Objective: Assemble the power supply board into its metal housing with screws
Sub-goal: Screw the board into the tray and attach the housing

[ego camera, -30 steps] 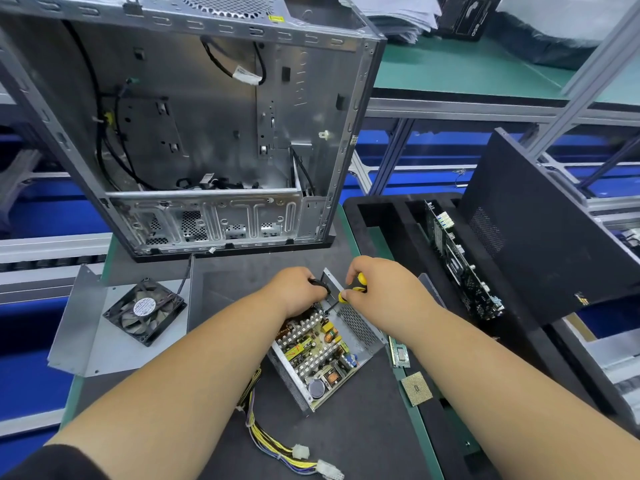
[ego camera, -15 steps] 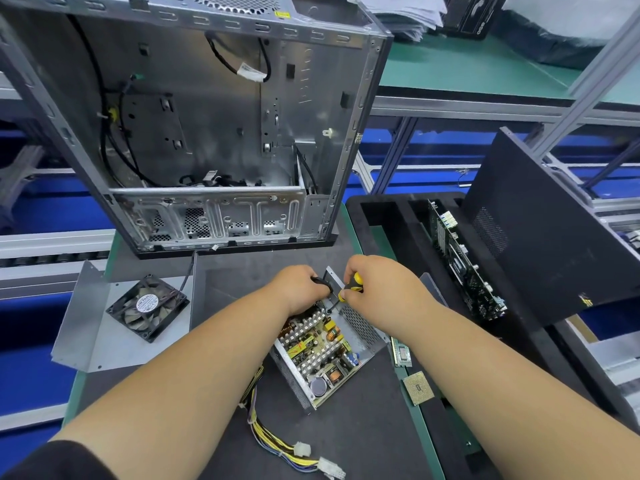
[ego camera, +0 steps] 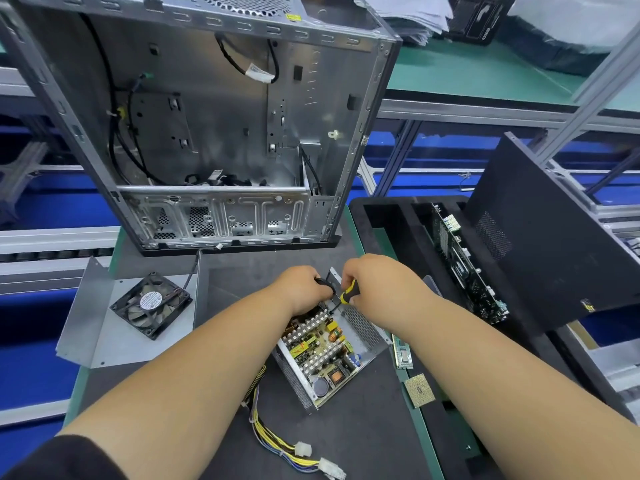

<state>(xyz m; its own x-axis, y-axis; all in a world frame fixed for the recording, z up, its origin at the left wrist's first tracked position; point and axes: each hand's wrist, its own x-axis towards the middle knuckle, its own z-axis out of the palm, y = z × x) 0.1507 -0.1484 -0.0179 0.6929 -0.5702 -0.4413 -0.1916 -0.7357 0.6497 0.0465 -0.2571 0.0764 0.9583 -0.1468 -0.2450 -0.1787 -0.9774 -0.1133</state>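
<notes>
Power supply board (ego camera: 320, 344) sits inside its metal housing (ego camera: 363, 332) on the bench (ego camera: 363, 431), just in front of the person. Right hand (ego camera: 377, 285) grasps a yellow-black screwdriver (ego camera: 347, 292), tip at the far corner. Left hand (ego camera: 301, 289) steadies that end, fingers curled round something dark, unclear what. Step: driving a corner screw. Next calls for keeping the shaft upright, then moving to another corner.
</notes>
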